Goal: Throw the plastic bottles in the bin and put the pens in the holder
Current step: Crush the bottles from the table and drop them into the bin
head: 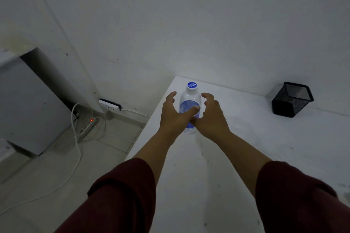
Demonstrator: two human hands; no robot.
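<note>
A clear plastic bottle (pixel 190 100) with a blue label and a blue-and-white cap stands upright near the far left corner of the white table (pixel 246 157). My left hand (pixel 173 114) is at the bottle's left side, fingers spread, its thumb lying across the label. My right hand (pixel 213 114) cups the bottle's right side with curled, parted fingers. Neither hand is closed around the bottle. A black mesh holder (pixel 291 100) sits at the table's back right, against the wall. No pens and no bin are in view.
To the table's left the floor holds a white power strip (pixel 88 125) with a red light, loose white cables (pixel 77 147) and a wall socket block (pixel 109 105). A grey cabinet (pixel 28 107) stands at the far left. White walls close the back.
</note>
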